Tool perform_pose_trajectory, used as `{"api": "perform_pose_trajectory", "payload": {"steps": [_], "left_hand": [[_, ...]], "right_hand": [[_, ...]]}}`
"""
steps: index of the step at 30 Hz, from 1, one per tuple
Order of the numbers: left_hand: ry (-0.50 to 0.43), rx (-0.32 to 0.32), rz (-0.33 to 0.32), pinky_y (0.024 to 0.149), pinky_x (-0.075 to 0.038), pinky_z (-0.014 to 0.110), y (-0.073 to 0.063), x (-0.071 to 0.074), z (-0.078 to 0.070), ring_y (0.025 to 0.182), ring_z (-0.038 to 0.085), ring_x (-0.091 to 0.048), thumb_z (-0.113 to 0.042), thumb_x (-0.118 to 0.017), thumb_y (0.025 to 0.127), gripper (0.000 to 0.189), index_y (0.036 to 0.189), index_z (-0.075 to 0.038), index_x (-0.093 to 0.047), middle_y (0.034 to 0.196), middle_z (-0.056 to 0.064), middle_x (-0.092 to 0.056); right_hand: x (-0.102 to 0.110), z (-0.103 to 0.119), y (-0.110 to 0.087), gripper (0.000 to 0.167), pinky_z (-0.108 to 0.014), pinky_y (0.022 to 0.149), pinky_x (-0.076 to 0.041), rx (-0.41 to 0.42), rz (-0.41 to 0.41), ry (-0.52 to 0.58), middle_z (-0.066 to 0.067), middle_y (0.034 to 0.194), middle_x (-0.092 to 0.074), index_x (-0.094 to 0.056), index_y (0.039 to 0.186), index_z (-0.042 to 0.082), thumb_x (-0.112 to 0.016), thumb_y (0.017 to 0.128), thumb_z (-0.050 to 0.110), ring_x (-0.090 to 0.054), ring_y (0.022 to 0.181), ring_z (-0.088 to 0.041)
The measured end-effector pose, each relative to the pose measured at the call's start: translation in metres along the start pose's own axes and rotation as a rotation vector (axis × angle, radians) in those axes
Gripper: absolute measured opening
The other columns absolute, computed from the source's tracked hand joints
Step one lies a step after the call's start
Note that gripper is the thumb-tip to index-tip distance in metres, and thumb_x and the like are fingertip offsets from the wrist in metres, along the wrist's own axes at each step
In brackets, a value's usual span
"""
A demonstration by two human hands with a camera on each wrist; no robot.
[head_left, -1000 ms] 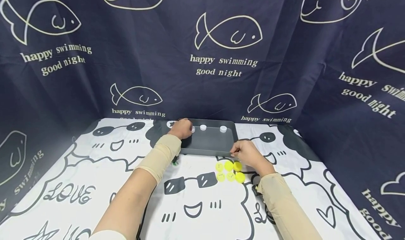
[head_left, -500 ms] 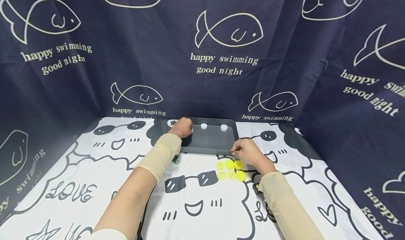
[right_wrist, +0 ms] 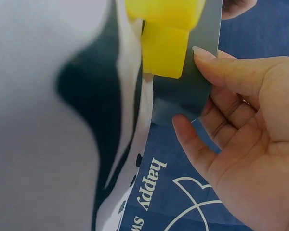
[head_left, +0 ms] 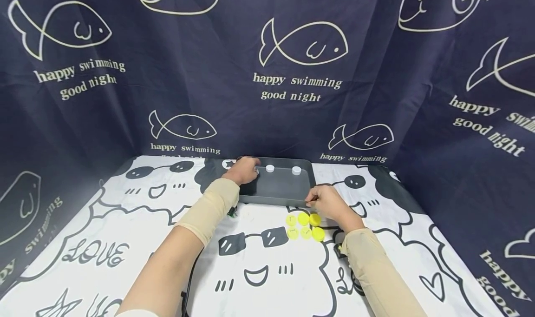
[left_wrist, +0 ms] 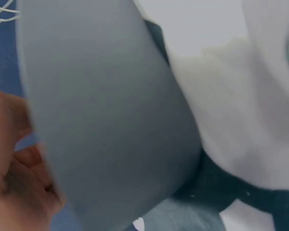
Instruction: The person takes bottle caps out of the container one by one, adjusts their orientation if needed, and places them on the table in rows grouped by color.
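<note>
A dark grey rectangular tray (head_left: 281, 185) lies at the back of the table. My left hand (head_left: 243, 170) is over its left end, thumb and forefinger apart, beside a mostly hidden white round piece. In the left wrist view, the tray wall (left_wrist: 111, 110) covers part of the left hand (left_wrist: 19, 168). Two white round pieces, the middle one (head_left: 270, 168) and the right one (head_left: 296, 170), sit along the tray's back. At the front right corner my right hand (head_left: 329, 201) pinches the tray rim. In the right wrist view, the thumb (right_wrist: 231, 72) lies against its outer wall.
Several yellow round caps (head_left: 303, 219) stand in two rows just in front of the tray, close to my right hand. The cloth (head_left: 259, 303) is white with black cartoon drawings. A dark blue fish-print curtain (head_left: 301, 117) rises directly behind the tray.
My left fingers, bunched at the white piece before, are now spread apart, and the hand has shifted slightly right. My right hand stays on the tray corner. The head view moved slightly.
</note>
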State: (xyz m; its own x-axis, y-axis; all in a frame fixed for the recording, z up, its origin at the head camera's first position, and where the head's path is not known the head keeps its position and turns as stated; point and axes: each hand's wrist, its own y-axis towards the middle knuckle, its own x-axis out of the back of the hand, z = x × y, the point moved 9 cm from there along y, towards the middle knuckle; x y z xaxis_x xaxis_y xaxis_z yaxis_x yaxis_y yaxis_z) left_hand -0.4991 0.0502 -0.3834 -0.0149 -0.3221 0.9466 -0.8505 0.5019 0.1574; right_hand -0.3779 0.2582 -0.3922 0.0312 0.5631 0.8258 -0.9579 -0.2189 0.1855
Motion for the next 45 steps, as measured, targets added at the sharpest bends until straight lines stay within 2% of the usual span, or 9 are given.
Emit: {"api": "perform_pose_trajectory", "payload": {"steps": [8,15,20,25,27,31,37,41,45], "left_hand": [[-0.211,-0.022,-0.01,0.085,-0.047,0.035,-0.024,0.017,-0.021,0.093,0.022,-0.05,-0.008,-0.043,0.103,0.036,0.128,-0.013,-0.068,0.11,0.007,-0.053],[-0.384,-0.109,-0.142,0.085,-0.05,0.036,-0.058,0.054,-0.047,0.095,0.02,-0.058,-0.009,-0.055,0.1,0.026,0.121,-0.011,-0.07,0.112,0.005,-0.061],[-0.473,-0.138,-0.205,0.08,-0.052,0.034,-0.082,0.069,-0.051,0.088,0.018,-0.06,-0.009,-0.064,0.095,0.022,0.116,-0.01,-0.07,0.103,0.004,-0.064],[-0.67,-0.116,-0.188,0.079,-0.054,0.035,-0.108,0.071,-0.047,0.09,0.018,-0.066,-0.006,-0.069,0.092,0.019,0.111,-0.007,-0.068,0.105,0.006,-0.066],[-0.697,-0.107,-0.174,0.08,-0.055,0.036,-0.116,0.072,-0.046,0.093,0.018,-0.067,-0.005,-0.07,0.092,0.018,0.109,-0.008,-0.067,0.109,0.006,-0.066],[-0.658,-0.11,-0.148,0.081,-0.054,0.035,-0.126,0.073,-0.044,0.094,0.017,-0.066,-0.004,-0.071,0.09,0.017,0.105,-0.009,-0.065,0.109,0.004,-0.065],[-0.492,-0.158,-0.084,0.078,-0.051,0.033,-0.139,0.075,-0.043,0.085,0.016,-0.059,-0.001,-0.078,0.081,0.018,0.09,-0.011,-0.066,0.093,-0.001,-0.064],[-0.369,-0.16,0.006,0.076,-0.05,0.032,-0.145,0.07,-0.042,0.082,0.013,-0.058,-0.005,-0.083,0.076,0.021,0.079,-0.015,-0.065,0.084,-0.006,-0.063],[-0.275,-0.153,0.11,0.074,-0.048,0.03,-0.147,0.057,-0.041,0.076,0.012,-0.055,-0.008,-0.086,0.072,0.026,0.073,-0.017,-0.062,0.077,-0.007,-0.058]], "right_hand": [[-0.003,0.0,-0.002,0.008,-0.03,0.066,-0.055,0.013,0.011,0.0,-0.001,0.079,-0.069,-0.075,0.08,0.005,-0.075,0.084,-0.002,-0.063,0.071,-0.013],[-0.001,-0.004,-0.001,0.006,-0.031,0.069,-0.055,-0.003,0.019,-0.025,0.0,0.078,-0.069,-0.075,0.082,0.004,-0.075,0.083,-0.001,-0.063,0.072,-0.014],[0.0,-0.004,-0.001,0.011,-0.031,0.066,-0.055,0.003,0.008,-0.015,0.0,0.076,-0.069,-0.074,0.078,0.006,-0.075,0.083,-0.004,-0.063,0.07,-0.013],[-0.003,-0.003,0.001,0.011,-0.031,0.066,-0.054,-0.001,0.013,-0.01,0.0,0.076,-0.069,-0.074,0.079,0.006,-0.075,0.083,-0.003,-0.063,0.07,-0.013],[-0.003,-0.003,0.002,0.01,-0.031,0.067,-0.055,-0.004,0.011,-0.015,0.0,0.077,-0.069,-0.074,0.079,0.007,-0.076,0.082,-0.003,-0.063,0.071,-0.014],[-0.002,-0.004,0.002,0.01,-0.032,0.068,-0.055,-0.01,0.013,-0.021,0.0,0.077,-0.069,-0.074,0.078,0.007,-0.076,0.083,-0.002,-0.063,0.072,-0.014],[0.0,-0.003,0.004,0.01,-0.033,0.069,-0.055,-0.003,0.015,-0.011,-0.001,0.078,-0.069,-0.074,0.079,0.007,-0.075,0.083,-0.002,-0.063,0.073,-0.016],[0.0,-0.003,0.005,0.009,-0.033,0.069,-0.055,-0.005,0.012,-0.02,-0.001,0.079,-0.07,-0.074,0.08,0.007,-0.075,0.084,-0.001,-0.063,0.073,-0.016],[-0.002,-0.004,0.003,0.008,-0.033,0.07,-0.055,-0.009,0.021,-0.022,-0.001,0.079,-0.069,-0.075,0.081,0.006,-0.075,0.084,0.0,-0.063,0.074,-0.016]]}}
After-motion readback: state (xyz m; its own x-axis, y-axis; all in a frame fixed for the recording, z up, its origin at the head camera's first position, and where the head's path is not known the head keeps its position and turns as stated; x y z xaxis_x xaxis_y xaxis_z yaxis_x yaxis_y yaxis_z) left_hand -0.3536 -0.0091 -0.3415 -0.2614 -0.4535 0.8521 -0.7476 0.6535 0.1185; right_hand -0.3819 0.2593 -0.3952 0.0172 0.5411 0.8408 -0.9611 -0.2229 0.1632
